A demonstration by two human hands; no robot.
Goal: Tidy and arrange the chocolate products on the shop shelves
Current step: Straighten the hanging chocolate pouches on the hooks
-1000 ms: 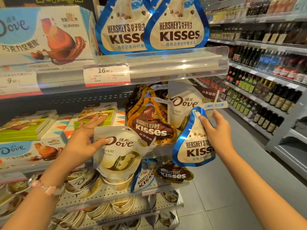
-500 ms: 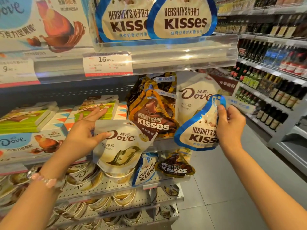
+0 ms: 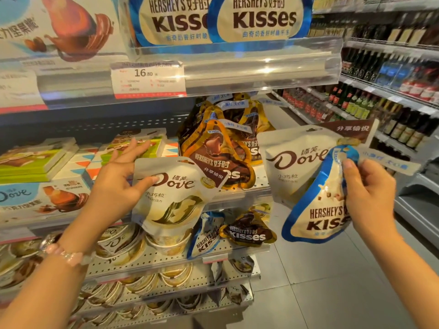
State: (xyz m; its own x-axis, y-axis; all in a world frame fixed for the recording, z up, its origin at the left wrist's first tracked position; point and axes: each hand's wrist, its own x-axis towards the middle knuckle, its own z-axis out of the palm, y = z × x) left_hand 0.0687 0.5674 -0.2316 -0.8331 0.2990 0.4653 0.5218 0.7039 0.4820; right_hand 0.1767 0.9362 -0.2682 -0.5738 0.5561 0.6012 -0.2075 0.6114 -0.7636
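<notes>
Chocolate pouches are being sorted at the shelf end; a blue-and-cream teardrop Hershey's Kisses bag [image 3: 316, 210] is pinched at its top by the right hand [image 3: 367, 198], held clear of the shelves; a white Dove stand-up pouch [image 3: 171, 195] is gripped by the left hand [image 3: 118, 184], thumb on its face, before the middle shelf [image 3: 237, 193]; placement of the Kisses bag is judged the step in hand; matching blue bags are seen on the top shelf [image 3: 261, 60], so an upward reach is called for; its foil appears creased but intact.

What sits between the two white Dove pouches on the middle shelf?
Head view: gold-and-brown Hershey's Kisses bags sit between the left Dove pouch and the right Dove pouch.
</notes>
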